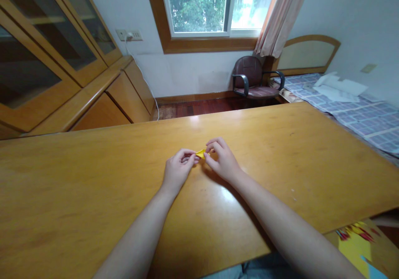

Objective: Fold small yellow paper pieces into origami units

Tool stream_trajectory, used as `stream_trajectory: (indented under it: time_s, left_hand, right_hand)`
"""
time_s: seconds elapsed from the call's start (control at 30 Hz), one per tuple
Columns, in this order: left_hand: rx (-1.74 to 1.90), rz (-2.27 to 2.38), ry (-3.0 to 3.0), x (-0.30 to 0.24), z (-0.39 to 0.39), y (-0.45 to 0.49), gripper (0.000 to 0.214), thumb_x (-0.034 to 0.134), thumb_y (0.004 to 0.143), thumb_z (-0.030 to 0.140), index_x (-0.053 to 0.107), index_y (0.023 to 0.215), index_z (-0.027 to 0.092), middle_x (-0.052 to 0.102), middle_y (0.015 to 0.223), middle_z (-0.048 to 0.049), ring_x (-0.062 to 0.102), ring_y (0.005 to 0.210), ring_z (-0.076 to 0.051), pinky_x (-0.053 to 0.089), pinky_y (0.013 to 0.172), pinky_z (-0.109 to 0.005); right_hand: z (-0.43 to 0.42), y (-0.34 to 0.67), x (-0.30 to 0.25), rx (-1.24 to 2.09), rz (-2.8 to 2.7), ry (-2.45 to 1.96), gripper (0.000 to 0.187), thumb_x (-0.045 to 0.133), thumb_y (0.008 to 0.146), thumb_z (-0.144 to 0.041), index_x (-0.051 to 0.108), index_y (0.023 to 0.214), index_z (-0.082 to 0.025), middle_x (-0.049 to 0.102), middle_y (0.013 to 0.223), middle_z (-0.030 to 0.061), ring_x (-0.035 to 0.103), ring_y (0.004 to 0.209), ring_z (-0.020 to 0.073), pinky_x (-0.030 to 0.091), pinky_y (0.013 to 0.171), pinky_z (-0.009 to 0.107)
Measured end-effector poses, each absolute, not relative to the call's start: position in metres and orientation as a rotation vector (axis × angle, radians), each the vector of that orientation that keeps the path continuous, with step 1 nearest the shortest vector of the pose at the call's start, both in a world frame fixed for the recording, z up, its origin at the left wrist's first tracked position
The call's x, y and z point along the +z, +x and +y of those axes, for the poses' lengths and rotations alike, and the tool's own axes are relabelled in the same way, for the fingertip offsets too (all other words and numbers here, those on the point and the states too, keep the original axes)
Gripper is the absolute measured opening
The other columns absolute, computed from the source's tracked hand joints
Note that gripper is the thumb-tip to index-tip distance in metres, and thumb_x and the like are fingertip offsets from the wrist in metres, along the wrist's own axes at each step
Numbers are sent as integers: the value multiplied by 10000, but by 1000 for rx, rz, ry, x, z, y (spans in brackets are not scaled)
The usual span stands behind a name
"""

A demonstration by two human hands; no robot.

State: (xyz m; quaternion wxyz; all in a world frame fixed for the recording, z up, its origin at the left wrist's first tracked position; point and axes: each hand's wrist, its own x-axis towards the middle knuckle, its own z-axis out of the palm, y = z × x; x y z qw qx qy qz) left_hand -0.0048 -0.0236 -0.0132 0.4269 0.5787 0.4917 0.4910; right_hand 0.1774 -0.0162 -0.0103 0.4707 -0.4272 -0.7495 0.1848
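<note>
A small yellow piece of folded paper (200, 153) is held between my two hands, just above the middle of the wooden table (93, 196). My left hand (181, 165) pinches its left end between thumb and fingertips. At the other end, my right hand (223, 158) has thumb and index finger closed on the paper, with the other fingers curled above. The fingertips cover parts of the paper, so its full shape is hidden.
Below the table's right front edge lie yellow paper (355, 248) and small red and yellow pieces (358, 231). Beyond the table stand a dark red armchair (249, 73) and a bed (368, 113) with a checked cover. Glass-fronted cabinets (62, 34) line the left wall.
</note>
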Motion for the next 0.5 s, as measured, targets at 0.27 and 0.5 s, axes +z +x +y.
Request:
stream_trajectory:
  time_s: [0.27, 0.5]
  left_hand:
    - [1252, 1312, 1693, -10, -27, -7, 129, 627, 870, 302, 661, 902, 181, 757, 852, -36, 758, 766, -175, 615, 736, -269]
    - [1263, 1333, 1789, -9, -28, -9, 107, 611, 886, 275, 665, 918, 188, 754, 857, -24, 757, 771, -159, 597, 714, -231]
  right_hand:
    - [-15, 172, -18, 961, -1577, -1081, 341, 594, 886, -238, 494, 1213, -229, 606, 1197, 107, 660, 1006, 187, 570, 890, 391]
    - [-14, 172, -21, 1127, -1514, -1052, 410, 607, 892, -294, 460, 1269, -231, 646, 1140, 94, 656, 1058, 189, 540, 943, 401]
